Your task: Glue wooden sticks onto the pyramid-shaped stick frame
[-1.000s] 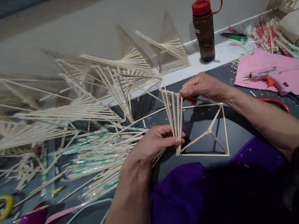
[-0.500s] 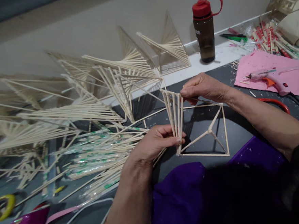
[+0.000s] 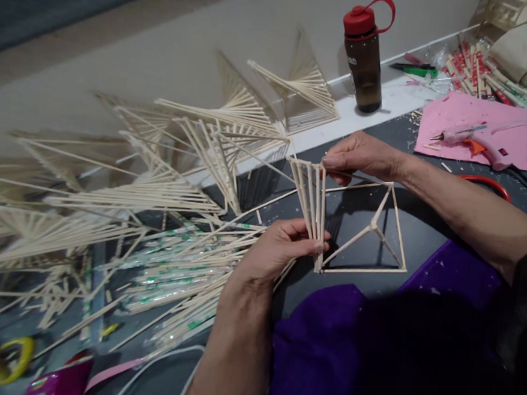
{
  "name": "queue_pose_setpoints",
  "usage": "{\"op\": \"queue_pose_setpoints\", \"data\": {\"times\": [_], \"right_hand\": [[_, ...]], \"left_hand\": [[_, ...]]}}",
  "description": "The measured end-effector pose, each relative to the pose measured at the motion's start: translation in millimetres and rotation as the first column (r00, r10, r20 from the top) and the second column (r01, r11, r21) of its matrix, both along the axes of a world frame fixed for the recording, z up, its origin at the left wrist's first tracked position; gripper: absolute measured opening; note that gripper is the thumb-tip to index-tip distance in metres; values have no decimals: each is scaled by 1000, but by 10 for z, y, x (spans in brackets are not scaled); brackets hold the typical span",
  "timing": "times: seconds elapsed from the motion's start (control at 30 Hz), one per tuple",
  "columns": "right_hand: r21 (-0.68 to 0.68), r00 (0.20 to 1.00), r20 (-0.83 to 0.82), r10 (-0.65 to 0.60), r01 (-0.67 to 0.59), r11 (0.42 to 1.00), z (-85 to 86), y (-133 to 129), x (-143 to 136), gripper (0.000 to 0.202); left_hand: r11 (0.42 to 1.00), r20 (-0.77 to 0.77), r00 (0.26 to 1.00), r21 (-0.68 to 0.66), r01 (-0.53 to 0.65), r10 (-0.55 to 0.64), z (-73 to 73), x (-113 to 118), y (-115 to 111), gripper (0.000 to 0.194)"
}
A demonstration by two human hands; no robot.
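I hold an open, angular frame of thin wooden sticks (image 3: 373,226) at the centre of the frame, just right of middle, above a dark grey tabletop (image 3: 394,131). My left hand (image 3: 275,249) is closed on the frame's left side, thumb and fingers pinching the narrow lower end of a fan of sticks. My right hand (image 3: 361,158), reaching in from the right, has its thumb and fingers closed together at the fan's wider top edge. To the right, the frame opens into a four-sided outline with struts meeting at one joint.

Across the left and upper middle stand more stick structures (image 3: 141,200), fanned and twisted. Below them, a heap of chopsticks in clear wrappers with green print (image 3: 186,270) lies beside my left forearm. Near the top, right of centre, stands a dark translucent bottle with a red lid (image 3: 364,63). At upper right, a glue gun (image 3: 499,155) rests on a pink sheet (image 3: 459,112). A yellow loop-shaped handle (image 3: 27,355) is at lower left.
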State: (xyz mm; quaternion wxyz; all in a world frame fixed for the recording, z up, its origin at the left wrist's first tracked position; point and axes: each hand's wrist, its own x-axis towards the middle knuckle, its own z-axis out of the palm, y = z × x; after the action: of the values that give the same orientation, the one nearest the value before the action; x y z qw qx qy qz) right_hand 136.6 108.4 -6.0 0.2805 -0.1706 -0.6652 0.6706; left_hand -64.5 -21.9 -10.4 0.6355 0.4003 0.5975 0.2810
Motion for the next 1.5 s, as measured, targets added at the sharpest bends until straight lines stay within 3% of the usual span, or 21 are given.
{"op": "queue_pose_setpoints", "data": {"times": [0.27,0.6,0.87,1.23,1.5], "right_hand": [[-110,999,34,-17,21,994,34,-35,-3,28],[7,998,-41,44,-44,999,-43,30,-5,26],[54,1000,-23,5,-3,999,-2,-17,-16,29],[54,983,138,-125,118,992,37,-40,23,35],[56,975,144,-168,161,985,104,-101,36,39]], "left_hand": [[1000,-9,1000,26,13,-13,-18,-10,-5,27],[999,-37,999,40,19,-17,4,14,-2,28],[999,17,1000,30,-26,25,-2,53,-2,29],[984,114,980,83,155,-164,-42,-23,33,26],[974,157,964,112,199,-215,-73,39,17,18]]}}
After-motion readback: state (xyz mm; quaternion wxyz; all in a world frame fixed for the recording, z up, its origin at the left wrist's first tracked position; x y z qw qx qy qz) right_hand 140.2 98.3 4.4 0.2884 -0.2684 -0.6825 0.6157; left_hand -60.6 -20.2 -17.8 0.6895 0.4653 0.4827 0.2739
